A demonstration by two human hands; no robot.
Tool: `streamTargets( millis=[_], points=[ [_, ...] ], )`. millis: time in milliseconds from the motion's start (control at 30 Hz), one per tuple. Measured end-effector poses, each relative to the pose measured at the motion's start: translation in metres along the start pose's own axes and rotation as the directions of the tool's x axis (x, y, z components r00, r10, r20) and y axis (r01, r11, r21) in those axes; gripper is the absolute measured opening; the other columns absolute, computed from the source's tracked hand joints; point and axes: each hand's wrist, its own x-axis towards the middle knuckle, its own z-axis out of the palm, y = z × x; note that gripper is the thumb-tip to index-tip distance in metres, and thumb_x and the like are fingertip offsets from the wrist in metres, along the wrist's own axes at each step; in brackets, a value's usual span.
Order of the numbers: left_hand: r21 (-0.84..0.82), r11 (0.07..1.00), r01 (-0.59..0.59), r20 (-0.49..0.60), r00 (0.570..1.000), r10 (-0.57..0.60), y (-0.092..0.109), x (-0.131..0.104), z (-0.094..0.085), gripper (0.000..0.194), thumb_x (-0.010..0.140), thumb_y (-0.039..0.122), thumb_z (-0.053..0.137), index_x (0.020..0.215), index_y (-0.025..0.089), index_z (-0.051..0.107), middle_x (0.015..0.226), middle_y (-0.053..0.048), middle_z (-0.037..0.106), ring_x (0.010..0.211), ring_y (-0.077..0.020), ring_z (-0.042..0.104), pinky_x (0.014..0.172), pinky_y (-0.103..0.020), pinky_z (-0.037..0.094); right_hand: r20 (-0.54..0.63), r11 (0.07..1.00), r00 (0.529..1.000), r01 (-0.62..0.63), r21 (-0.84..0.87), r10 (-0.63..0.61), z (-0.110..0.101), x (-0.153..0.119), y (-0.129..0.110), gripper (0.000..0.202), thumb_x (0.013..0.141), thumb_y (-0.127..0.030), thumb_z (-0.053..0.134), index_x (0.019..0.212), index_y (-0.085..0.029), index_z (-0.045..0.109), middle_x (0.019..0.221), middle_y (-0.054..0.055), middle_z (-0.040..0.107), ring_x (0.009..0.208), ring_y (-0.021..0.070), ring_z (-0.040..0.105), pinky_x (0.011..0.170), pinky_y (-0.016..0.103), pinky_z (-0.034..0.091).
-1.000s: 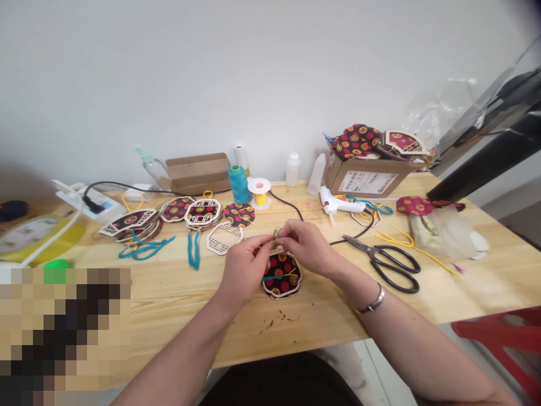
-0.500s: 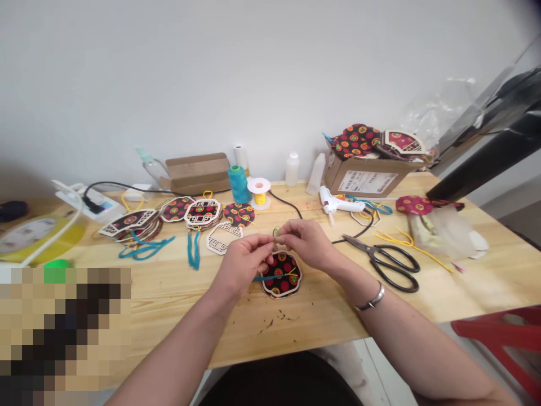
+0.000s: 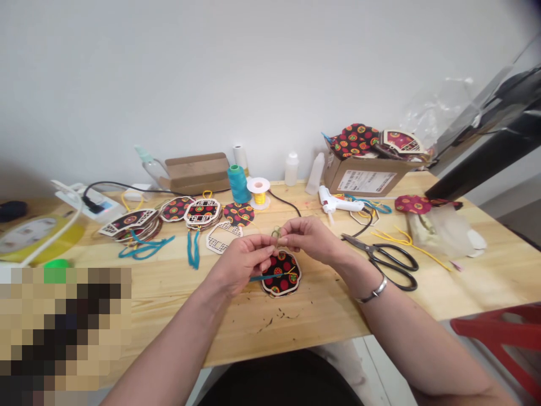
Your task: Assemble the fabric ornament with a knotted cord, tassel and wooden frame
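Note:
Both hands meet over the table with their fingertips pinched close together. Between them shows a small loop of thin olive-green cord (image 3: 276,232). My left hand (image 3: 249,260) grips the cord's lower part with thumb and forefinger, and my right hand (image 3: 307,241) pinches it from the other side. Just below lies a patterned fabric ornament (image 3: 281,285) with a pale scalloped frame, dark with red and yellow motifs. A blue tassel cord (image 3: 267,277) with a yellow end crosses it; its left end passes beneath my left hand.
Black-handled scissors (image 3: 389,259) and a white glue gun (image 3: 340,201) lie to the right. Finished ornaments (image 3: 203,213) with blue tassels sit left, near a teal thread spool (image 3: 239,185) and a yellow cord spool (image 3: 259,197). A cardboard box (image 3: 366,175) stands at the back right.
The green loop shows larger above the fingertips. My right hand has shifted slightly up and right; my left hand is nearly still.

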Motion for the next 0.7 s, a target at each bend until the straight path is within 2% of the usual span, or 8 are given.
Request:
streamTargets(
  millis=[133,500,700],
  points=[
    [0.054,0.999,-0.009,0.015,1.000,0.008,0.0006,-0.0011,-0.0004,0.023,0.065,0.026,0.072,0.082,0.012,0.066,0.051,0.005,0.050,0.042,-0.0021,0.036,0.041,-0.016,0.021,0.032,1.000,0.999,-0.002,-0.023,0.002,-0.0030,-0.0004,-0.0007,0.020,0.070,-0.030,0.065,0.062,-0.014,0.056,0.052,-0.004,0.048,0.049,0.0059,0.040,0.048,0.021,0.030],
    [0.069,0.998,0.004,0.076,0.997,-0.009,-0.0015,-0.0006,-0.0003,0.025,0.066,0.033,0.073,0.074,0.011,0.063,0.048,0.006,0.045,0.042,-0.0020,0.035,0.040,-0.015,0.018,0.105,0.999,0.994,0.039,0.008,-0.039,-0.0036,-0.0006,0.0026,0.014,0.071,-0.025,0.067,0.067,-0.013,0.060,0.056,-0.005,0.052,0.052,0.0052,0.042,0.049,0.021,0.032],
    [0.031,0.999,0.039,0.110,0.993,-0.042,0.0018,-0.0015,0.0010,0.023,0.069,0.033,0.071,0.071,0.011,0.064,0.062,-0.001,0.059,0.043,-0.0014,0.039,0.037,-0.015,0.018,0.138,0.999,0.990,0.024,0.032,-0.028,-0.0043,-0.0028,0.0005,0.020,0.073,-0.031,0.067,0.069,-0.013,0.060,0.059,-0.002,0.058,0.053,0.0063,0.046,0.050,0.021,0.034]
  ],
)
